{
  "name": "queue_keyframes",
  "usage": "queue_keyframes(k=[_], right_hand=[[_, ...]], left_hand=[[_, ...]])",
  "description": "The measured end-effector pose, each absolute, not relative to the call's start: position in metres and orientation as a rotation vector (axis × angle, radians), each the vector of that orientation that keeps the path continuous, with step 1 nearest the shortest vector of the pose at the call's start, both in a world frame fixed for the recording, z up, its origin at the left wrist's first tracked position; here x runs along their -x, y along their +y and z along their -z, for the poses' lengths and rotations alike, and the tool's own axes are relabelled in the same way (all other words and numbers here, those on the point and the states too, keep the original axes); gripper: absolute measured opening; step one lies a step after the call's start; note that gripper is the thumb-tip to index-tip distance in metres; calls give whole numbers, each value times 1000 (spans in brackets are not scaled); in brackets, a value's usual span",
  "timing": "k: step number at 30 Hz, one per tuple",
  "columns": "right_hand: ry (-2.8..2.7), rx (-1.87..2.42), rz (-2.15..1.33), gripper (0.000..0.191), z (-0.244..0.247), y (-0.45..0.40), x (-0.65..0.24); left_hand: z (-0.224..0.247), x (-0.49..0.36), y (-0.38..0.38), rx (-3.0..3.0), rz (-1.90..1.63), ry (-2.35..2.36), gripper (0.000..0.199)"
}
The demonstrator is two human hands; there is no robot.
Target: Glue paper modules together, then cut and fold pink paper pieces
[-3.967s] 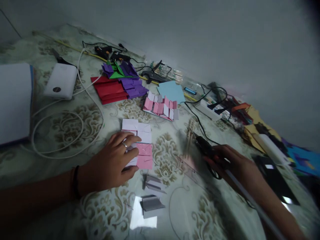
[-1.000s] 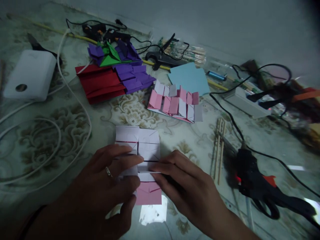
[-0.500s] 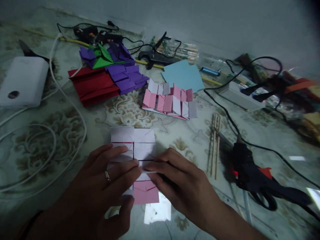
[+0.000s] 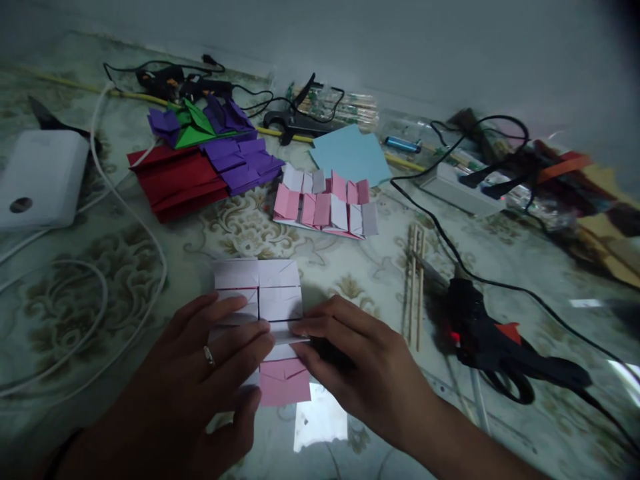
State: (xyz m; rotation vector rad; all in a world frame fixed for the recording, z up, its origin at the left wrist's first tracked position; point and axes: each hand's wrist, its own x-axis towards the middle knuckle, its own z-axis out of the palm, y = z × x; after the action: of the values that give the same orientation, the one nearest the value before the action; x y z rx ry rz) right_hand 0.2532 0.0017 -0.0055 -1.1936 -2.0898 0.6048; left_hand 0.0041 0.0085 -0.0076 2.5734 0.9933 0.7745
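Observation:
A folded white and pink paper piece (image 4: pixel 280 303) lies on the patterned tabletop, its pink end (image 4: pixel 285 385) toward me. Across its left side my left hand (image 4: pixel 210 367) rests with fingers spread flat on the folds, the thumb apart near the lower left; a ring is on one finger. At the right edge my right hand (image 4: pixel 365 363) pinches a folded flap between thumb and fingers. Part of the paper's left side is covered by my left fingers. Beyond it stands a similar pink and white folded paper (image 4: pixel 325 203) with flaps raised.
Red folded paper (image 4: pixel 180 180), purple folded paper (image 4: pixel 245 163) and light blue sheets (image 4: pixel 350 153) lie farther back. To the right are wooden sticks (image 4: pixel 415 287) and a black glue gun (image 4: pixel 480 327) with its cord. A white box-shaped device (image 4: pixel 45 177) and white cable (image 4: pixel 133 213) occupy the left.
The whole view has shifted slightly, so things sit a little farther left. Both hands keep nearly the same places on the folded paper.

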Motion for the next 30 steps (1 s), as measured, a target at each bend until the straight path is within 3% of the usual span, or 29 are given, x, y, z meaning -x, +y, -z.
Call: queue_keyframes(k=[14,25,30], right_hand=[[-2079,1223,-623,2,8,2,-254],[-2083,1319,-416,10,11,-1,-253],[-2037,1310,-516,21,11,-1,-256]], left_hand=[[-3,-7,18,-2596,-746,943,32],[-17,-17,33,-2617,-687,920,16],[-8,-19,33,-2574,-734,965,17]])
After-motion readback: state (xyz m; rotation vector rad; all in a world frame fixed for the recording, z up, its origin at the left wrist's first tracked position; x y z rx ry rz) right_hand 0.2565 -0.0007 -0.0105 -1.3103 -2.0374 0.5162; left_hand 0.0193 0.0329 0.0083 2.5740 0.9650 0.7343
